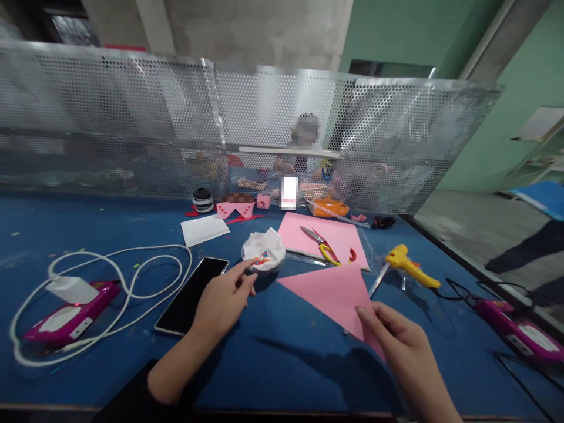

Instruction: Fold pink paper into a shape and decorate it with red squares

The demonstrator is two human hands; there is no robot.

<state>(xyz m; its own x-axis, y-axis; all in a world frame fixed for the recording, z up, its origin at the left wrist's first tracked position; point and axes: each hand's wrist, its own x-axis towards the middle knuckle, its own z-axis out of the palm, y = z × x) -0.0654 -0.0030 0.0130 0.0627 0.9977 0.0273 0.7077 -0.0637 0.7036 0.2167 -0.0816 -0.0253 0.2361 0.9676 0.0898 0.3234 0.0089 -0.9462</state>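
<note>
Mid-fold, it seemed: the right hand (403,346) had its fingers clamped on the near corner of the pink paper triangle (332,291) lying on the table (286,358) — the left hand (224,301) was empty, fingers apart, forefinger toward the white paper cup (263,251) — so a clean crease would call for both.

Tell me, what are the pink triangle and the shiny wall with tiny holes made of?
The pink triangle, held at its corner by the right hand, looks like thin paper or maybe craft foam: it is flat and matte, with straight cut edges. The wall with holes seems to be sheet metal: it is silvery and shiny, punched with neat rows of round holes.
</note>
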